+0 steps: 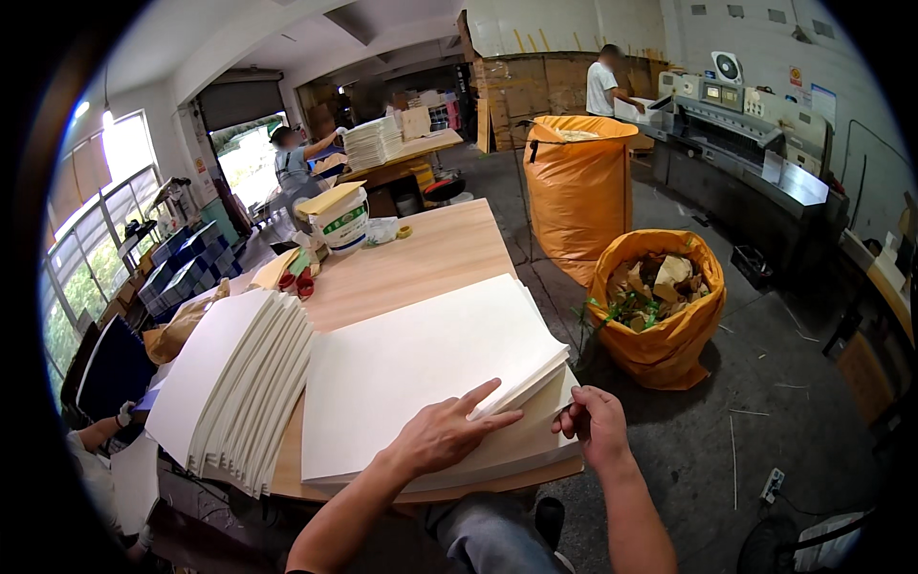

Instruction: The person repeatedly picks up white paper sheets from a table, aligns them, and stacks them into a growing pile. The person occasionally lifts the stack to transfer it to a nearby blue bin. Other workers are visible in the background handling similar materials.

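bare forearms (349,517) reach up from the lower edge over a pale wood-grain table (430,249). a fanned pile of thick white sheets (229,373) crowds its left side; farther back stand a white plastic bucket (342,222) and a yellow tape roll (404,231). beyond the right edge, a squat orange woven sack (660,359) bulges with crumpled brown scraps, a taller orange sack (579,201) behind it.

at the table's near end lies a broad rectangular white paper stack (411,364), its upper sheets raised along the right, baring a creamier layer.

the left hand (449,430) lies across that edge, loosely open, fingers spread, partly covering it; whether it grips a sheet cannot be told. the right hand (598,421), fingers curled, pinches a small dark object (565,411), too small to identify, beside the stack's smooth, layered side.
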Motion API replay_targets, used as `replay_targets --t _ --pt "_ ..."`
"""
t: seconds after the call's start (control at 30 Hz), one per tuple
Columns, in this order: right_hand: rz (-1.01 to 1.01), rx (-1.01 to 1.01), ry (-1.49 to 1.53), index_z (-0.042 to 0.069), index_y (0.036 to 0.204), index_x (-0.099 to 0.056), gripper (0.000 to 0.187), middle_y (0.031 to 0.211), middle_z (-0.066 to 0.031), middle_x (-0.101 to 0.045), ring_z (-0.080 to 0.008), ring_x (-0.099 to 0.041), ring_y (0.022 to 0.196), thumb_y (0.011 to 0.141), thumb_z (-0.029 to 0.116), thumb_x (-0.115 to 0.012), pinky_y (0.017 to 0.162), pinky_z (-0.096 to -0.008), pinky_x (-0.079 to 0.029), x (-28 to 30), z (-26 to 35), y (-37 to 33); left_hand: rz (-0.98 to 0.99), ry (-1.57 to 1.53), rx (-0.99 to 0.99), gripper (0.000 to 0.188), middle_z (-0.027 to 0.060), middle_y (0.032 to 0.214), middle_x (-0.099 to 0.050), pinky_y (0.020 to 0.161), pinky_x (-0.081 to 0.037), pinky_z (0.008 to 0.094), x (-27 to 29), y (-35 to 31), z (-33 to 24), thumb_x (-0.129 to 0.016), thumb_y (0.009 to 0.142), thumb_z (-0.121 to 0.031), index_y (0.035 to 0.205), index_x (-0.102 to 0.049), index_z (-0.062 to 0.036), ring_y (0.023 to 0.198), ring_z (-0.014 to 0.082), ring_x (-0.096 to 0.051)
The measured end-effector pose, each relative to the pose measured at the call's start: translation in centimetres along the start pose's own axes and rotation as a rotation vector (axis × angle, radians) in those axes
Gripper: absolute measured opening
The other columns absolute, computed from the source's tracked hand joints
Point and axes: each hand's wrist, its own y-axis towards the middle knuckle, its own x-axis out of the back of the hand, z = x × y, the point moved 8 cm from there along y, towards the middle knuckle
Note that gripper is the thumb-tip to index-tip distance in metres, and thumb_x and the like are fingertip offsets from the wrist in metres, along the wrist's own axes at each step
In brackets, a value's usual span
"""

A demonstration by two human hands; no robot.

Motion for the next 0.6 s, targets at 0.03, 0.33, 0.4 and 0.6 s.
replay_targets --t 0.03,0.33,0.4,0.6 --pt "0.000 -0.037 0.068 0.009 0.072 -0.055 0.030 0.061 -0.0082 -0.062 -0.0212 -0.066 0.059 0.098 0.023 -0.055 0.052 -0.0274 -0.045 -0.3 0.0 0.0 0.008 0.015 -0.018 0.041 0.0134 0.146 -0.047 0.083 -0.058 0.0414 0.0 -0.1 0.0 -0.072 0.088 -0.027 0.127 -0.063 -0.0349 0.099 0.0342 -0.068" --pt "0.002 0.081 -0.003 0.006 0.089 -0.064 0.029 0.077 -0.0094 -0.067 -0.0247 -0.070 0.080 0.099 0.030 -0.053 0.069 -0.0323 -0.050 -1.1 -1.5 -1.1 -0.066 0.005 -0.017 0.047 0.0136 0.140 -0.052 0.080 -0.059 0.0397 0.6 -0.8 -1.1 -0.082 0.076 -0.033 0.120 -0.065 -0.0340 0.095 0.0330 -0.068" --pt "-0.061 0.331 -0.571 0.004 0.102 -0.067 0.036 0.085 -0.0115 -0.069 -0.0295 -0.069 0.089 0.098 0.037 -0.055 0.084 -0.0386 -0.052 -2.7 -1.0 -3.0 -0.097 -0.031 -0.036 0.046 0.0142 0.139 -0.053 0.078 -0.058 0.0397 0.9 -0.7 -0.9 -0.080 0.077 -0.034 0.121 -0.065 -0.0340 0.093 0.0333 -0.068" --pt "0.349 0.672 -1.573 0.011 0.121 -0.066 0.051 0.109 -0.0153 -0.069 -0.0382 -0.060 0.111 0.085 0.047 -0.067 0.112 -0.0504 -0.028 -7.9 -4.0 -6.0 -0.078 0.197 -0.189 0.061 0.0202 0.146 -0.045 0.080 -0.057 0.0412 -2.4 -1.5 -2.1 -0.072 0.083 -0.038 0.140 -0.050 -0.0367 0.087 0.0331 -0.067"
